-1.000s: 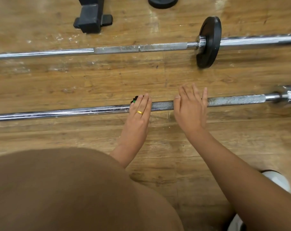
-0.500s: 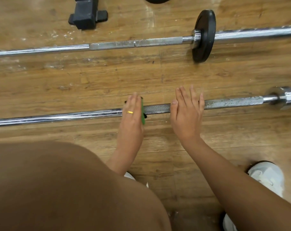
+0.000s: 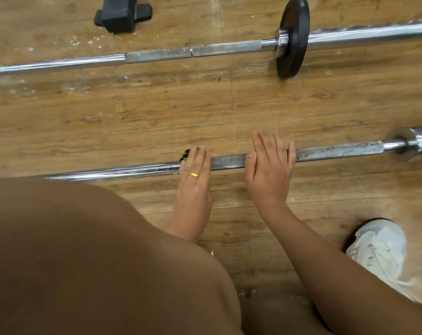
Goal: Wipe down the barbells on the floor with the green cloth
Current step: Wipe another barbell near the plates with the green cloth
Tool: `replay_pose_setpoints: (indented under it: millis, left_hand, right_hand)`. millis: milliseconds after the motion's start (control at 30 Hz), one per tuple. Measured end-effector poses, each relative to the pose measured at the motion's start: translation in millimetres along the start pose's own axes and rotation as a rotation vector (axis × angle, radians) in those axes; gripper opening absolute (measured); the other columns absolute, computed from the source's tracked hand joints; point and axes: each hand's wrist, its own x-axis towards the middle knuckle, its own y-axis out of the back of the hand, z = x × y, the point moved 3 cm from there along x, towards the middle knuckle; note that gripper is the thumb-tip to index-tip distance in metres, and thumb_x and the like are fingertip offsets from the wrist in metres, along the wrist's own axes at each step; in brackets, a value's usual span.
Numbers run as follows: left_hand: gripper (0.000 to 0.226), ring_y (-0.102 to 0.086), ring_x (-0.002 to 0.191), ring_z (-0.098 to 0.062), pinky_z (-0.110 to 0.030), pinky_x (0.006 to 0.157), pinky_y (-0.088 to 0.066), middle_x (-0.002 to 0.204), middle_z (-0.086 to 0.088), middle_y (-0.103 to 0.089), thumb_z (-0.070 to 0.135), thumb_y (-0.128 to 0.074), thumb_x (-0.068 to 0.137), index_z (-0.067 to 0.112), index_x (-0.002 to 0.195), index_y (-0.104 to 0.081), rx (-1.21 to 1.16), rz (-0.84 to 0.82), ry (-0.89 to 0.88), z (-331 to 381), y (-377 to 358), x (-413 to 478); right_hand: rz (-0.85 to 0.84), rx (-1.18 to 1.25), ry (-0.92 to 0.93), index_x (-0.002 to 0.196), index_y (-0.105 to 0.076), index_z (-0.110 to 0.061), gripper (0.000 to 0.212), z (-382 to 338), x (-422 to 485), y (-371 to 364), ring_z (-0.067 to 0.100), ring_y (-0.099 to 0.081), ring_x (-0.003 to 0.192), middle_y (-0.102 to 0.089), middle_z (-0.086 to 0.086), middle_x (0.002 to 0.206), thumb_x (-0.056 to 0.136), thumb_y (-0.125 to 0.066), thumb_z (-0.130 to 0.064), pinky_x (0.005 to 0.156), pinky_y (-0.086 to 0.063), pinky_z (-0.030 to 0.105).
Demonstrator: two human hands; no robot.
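Two barbells lie across the wooden floor. On the near barbell (image 3: 338, 151), my left hand (image 3: 194, 187), wearing a gold ring, curls over the shaft where the chrome meets the knurling. It holds the green cloth (image 3: 184, 157) against the bar, and only a small green and dark edge of the cloth shows past the fingers. My right hand (image 3: 270, 172) lies flat across the knurled part just to the right, fingers straight. The far barbell (image 3: 181, 53) carries one black plate (image 3: 293, 37) and is not touched.
A black rubber equipment foot (image 3: 121, 15) stands at the top left beyond the far bar. My brown-clothed knee (image 3: 84, 250) fills the lower left, and my white shoe (image 3: 376, 247) is planted at the lower right. White dust marks the boards.
My left hand has slid a little left along the near bar with the cloth and its fingers now curl over the shaft. My right hand stays flat on the same spot.
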Motion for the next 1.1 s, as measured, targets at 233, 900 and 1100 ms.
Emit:
replay_pose_setpoints:
  millis: [233, 900, 1100]
  left_hand:
    - [0.079, -0.024, 0.151, -0.029, -0.052, 0.118, -0.034, 0.159, -0.018, -0.036, -0.029, -0.049, 0.076, -0.003, 0.150, -0.038, 0.040, -0.056, -0.076, 4, 6, -7]
    - [0.072, -0.036, 0.144, -0.039, -0.045, 0.119, -0.029, 0.151, -0.025, -0.044, -0.034, -0.047, 0.074, -0.011, 0.141, -0.048, 0.036, -0.002, 0.095, -30, 35, -33]
    - [0.070, -0.033, 0.145, -0.035, -0.053, 0.118, -0.031, 0.154, -0.021, -0.043, -0.029, -0.051, 0.080, -0.006, 0.146, -0.045, 0.007, -0.117, -0.123, -8, 11, -8]
  right_hand:
    - [0.045, -0.005, -0.003, 0.140, -0.057, -0.011, 0.047, 1, -21, 6, 0.025, -0.037, 0.145, -0.054, 0.001, 0.147, 0.106, -0.031, -0.030, 0.124, -0.012, 0.048]
    - [-0.038, -0.045, -0.014, 0.144, -0.053, -0.014, 0.054, 1, -35, 14, 0.024, -0.028, 0.150, -0.049, -0.002, 0.151, 0.108, -0.020, -0.036, 0.125, 0.000, 0.045]
    - [-0.079, -0.055, -0.072, 0.142, -0.054, -0.012, 0.049, -7, -22, 12, 0.024, -0.029, 0.149, -0.052, -0.001, 0.149, 0.105, -0.028, -0.031, 0.125, -0.001, 0.046]
